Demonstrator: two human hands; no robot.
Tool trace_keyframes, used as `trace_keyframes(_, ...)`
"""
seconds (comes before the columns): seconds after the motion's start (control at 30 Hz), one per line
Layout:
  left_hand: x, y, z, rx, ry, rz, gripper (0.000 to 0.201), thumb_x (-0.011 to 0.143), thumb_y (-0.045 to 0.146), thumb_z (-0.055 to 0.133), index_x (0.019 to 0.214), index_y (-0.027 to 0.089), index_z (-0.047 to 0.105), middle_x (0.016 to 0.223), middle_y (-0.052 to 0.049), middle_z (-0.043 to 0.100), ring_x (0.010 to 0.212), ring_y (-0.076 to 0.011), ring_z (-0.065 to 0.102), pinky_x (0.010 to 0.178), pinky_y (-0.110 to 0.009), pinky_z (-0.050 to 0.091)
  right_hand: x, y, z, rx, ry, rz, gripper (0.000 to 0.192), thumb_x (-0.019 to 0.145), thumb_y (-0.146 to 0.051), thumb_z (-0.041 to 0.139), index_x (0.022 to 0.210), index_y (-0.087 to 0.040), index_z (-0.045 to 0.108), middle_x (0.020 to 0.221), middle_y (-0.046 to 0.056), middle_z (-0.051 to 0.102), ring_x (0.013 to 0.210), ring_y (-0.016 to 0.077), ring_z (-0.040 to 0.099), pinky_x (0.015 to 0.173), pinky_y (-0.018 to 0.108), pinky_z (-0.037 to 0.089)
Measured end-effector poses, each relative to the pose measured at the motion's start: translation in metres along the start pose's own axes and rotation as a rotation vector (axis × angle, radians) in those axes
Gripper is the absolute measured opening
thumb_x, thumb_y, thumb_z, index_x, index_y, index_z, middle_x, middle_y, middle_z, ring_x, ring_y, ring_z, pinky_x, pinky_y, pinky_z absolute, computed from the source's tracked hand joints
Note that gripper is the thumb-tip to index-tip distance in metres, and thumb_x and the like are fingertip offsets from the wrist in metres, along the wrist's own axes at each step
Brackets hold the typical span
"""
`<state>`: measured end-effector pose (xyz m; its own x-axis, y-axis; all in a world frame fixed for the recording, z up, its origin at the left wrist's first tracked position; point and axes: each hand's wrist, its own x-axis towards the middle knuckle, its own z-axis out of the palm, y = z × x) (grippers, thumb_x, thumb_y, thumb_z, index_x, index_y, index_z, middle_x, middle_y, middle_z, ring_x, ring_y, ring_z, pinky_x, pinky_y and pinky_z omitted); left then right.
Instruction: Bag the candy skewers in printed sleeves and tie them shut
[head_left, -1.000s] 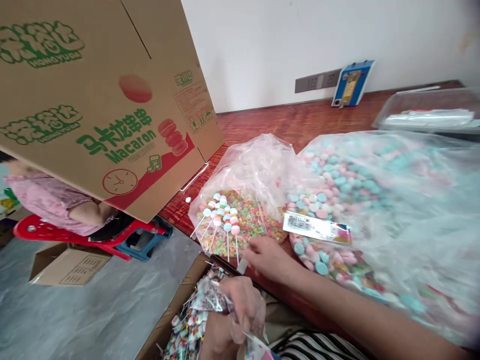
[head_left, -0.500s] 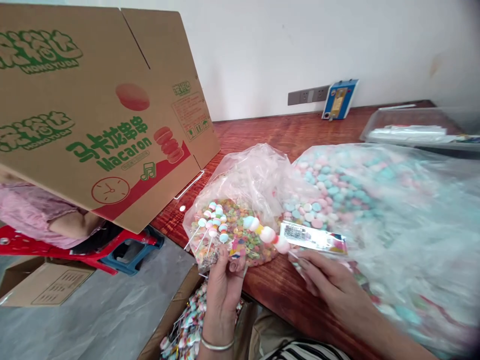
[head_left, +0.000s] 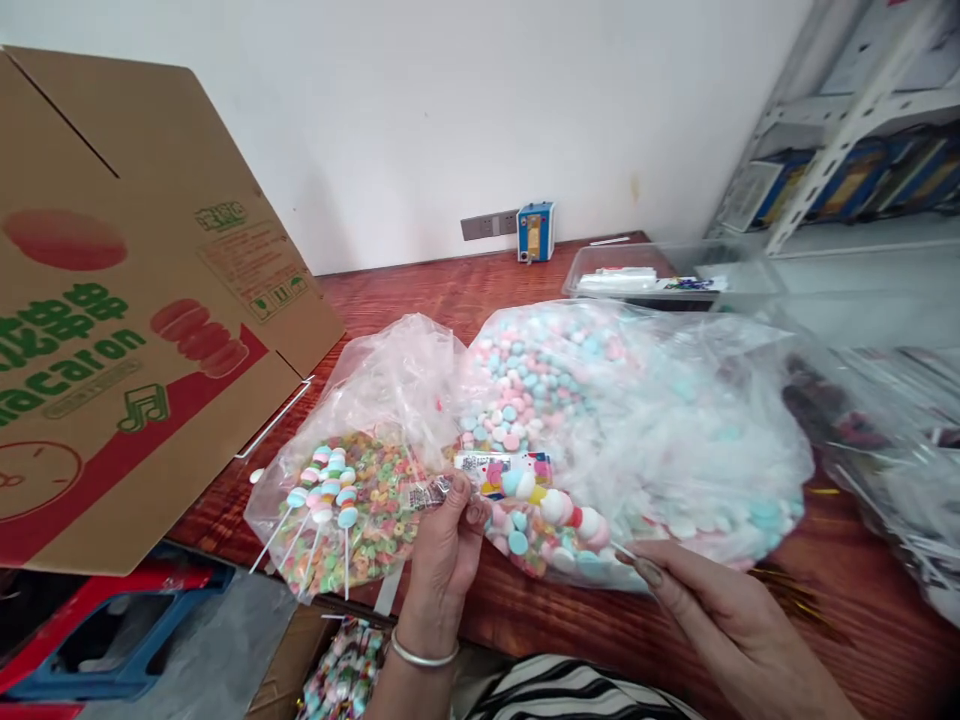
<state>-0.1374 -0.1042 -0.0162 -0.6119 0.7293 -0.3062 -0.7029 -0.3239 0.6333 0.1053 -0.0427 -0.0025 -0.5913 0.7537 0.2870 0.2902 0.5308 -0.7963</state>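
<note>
A skewer of pastel marshmallow candies (head_left: 559,508) on a thin white stick is held in my right hand (head_left: 705,600), thumb and fingers closed on the stick's end. The skewer's far end points up and left, in front of a printed wrapper (head_left: 517,462) by the candy bags. My left hand (head_left: 450,545), with a bangle at the wrist, pinches a small clear printed wrapper (head_left: 429,493). Several finished candy skewers (head_left: 328,485) lie to its left on a clear bag of ring-shaped candies (head_left: 382,540). Pink, white and blue candies fill a large clear bag (head_left: 637,400) behind my right hand.
A tall cardboard carton (head_left: 172,300) stands left. Below the table edge, an open box (head_left: 289,650) holds wrapped candies. A plastic tray (head_left: 750,270) and a blue device (head_left: 535,232) stand at the back. Clear packages (head_left: 900,460) and shelving (head_left: 832,170) are at right.
The view has turned right, bringing the shelving and packages in. My right hand still holds the skewer, now farther from my left hand, which has turned its small wrapper toward the left.
</note>
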Motion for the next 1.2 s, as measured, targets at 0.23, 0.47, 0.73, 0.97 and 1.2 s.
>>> trace_keyframes(0.23, -0.002, -0.004, 0.008, 0.101, -0.039, 0.076, 0.033, 0.055, 0.023, 0.089, 0.072, 0.015, 0.062, 0.065, 0.005, 0.053, 0.05, -0.0029, 0.041, 0.047, -0.016, 0.036, -0.017, 0.018, -0.021, -0.131, 0.03, -0.086, 0.022, 0.087, -0.033, 0.058, 0.099, -0.027, 0.075, 0.091, 0.004, 0.079, 0.076, 0.0242, 0.075, 0.062, 0.026, 0.06)
trace_keyframes(0.47, -0.002, -0.006, 0.008, 0.196, -0.213, 0.073, 0.028, 0.063, 0.028, 0.086, 0.07, 0.015, 0.061, 0.064, 0.005, 0.052, 0.049, -0.003, 0.041, 0.046, -0.016, 0.036, -0.021, 0.011, -0.037, -0.125, -0.116, 0.033, 0.027, 0.091, -0.037, 0.054, 0.102, -0.023, 0.075, 0.098, 0.004, 0.078, 0.086, 0.0221, 0.073, 0.075, 0.023, 0.058)
trace_keyframes(0.73, 0.001, -0.013, 0.013, 0.287, -0.225, 0.131, 0.029, 0.061, 0.03, 0.086, 0.068, 0.016, 0.062, 0.062, 0.005, 0.053, 0.05, -0.0042, 0.044, 0.047, -0.017, 0.036, -0.021, 0.007, -0.043, -0.083, -0.152, 0.048, 0.023, 0.091, -0.033, 0.054, 0.093, -0.026, 0.075, 0.084, 0.001, 0.077, 0.08, 0.0206, 0.074, 0.066, 0.02, 0.058)
trace_keyframes(0.97, -0.001, -0.016, 0.02, 0.421, -0.164, 0.089, 0.026, 0.061, 0.027, 0.085, 0.068, 0.015, 0.064, 0.061, 0.005, 0.055, 0.053, -0.0049, 0.048, 0.051, -0.017, 0.039, -0.023, 0.013, -0.041, -0.087, -0.076, 0.025, 0.023, 0.089, -0.033, 0.057, 0.099, -0.023, 0.075, 0.09, 0.006, 0.077, 0.078, 0.0218, 0.073, 0.068, 0.023, 0.058)
trace_keyframes(1.2, -0.004, -0.033, 0.041, 0.141, -0.216, -0.134, 0.023, 0.067, 0.021, 0.082, 0.084, 0.017, 0.068, 0.092, -0.004, 0.07, 0.087, -0.0192, 0.067, 0.081, -0.034, 0.053, -0.023, 0.008, -0.017, 0.059, -0.074, 0.152, 0.021, 0.091, -0.033, 0.052, 0.083, -0.022, 0.069, 0.068, 0.0, 0.069, 0.062, 0.0173, 0.066, 0.055, 0.021, 0.052)
